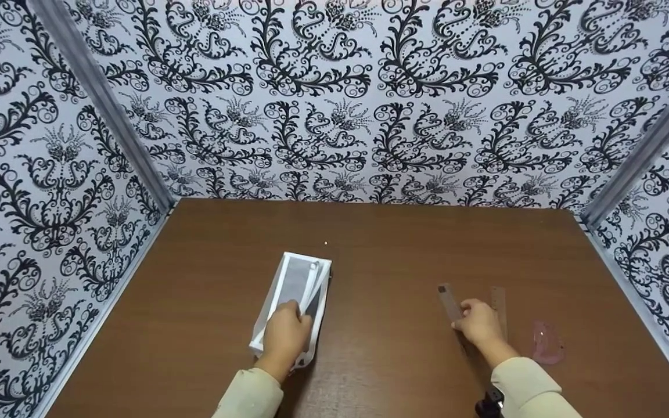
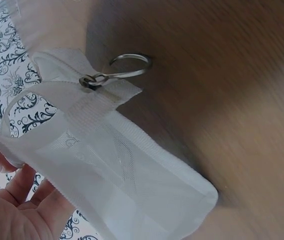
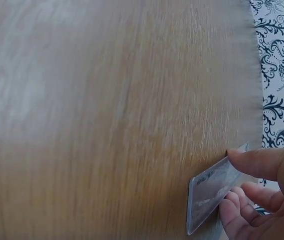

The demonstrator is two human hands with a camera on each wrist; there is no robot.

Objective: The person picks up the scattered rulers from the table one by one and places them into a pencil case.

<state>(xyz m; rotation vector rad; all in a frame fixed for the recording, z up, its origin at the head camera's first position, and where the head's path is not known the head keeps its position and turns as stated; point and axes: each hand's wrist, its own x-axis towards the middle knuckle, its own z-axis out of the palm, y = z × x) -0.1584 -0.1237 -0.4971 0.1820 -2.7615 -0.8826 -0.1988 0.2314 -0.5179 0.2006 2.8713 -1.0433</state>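
My left hand (image 1: pixel 286 334) grips the white-edged mesh zip pouch (image 1: pixel 297 276) by its upper side, left of the table's middle. A metal ring (image 2: pixel 131 65) hangs from its zip pull in the left wrist view, and the zip edging stands apart from the mesh in a loop. On the right, my right hand (image 1: pixel 479 322) pinches a clear plastic ruler (image 1: pixel 447 297) between thumb and fingers, dark print at its far end. Right beside that hand lies another clear ruler (image 1: pixel 499 297), partly hidden behind it. The held ruler (image 3: pixel 212 187) is tilted in the right wrist view.
A pink see-through, curved plastic piece (image 1: pixel 546 343) lies on the brown table (image 1: pixel 381 244) to the right of my right hand. Patterned walls (image 1: pixel 369 116) with grey corner posts (image 1: pixel 108 104) enclose the table at the back and sides. A small black object (image 1: pixel 489 403) shows by the right sleeve.
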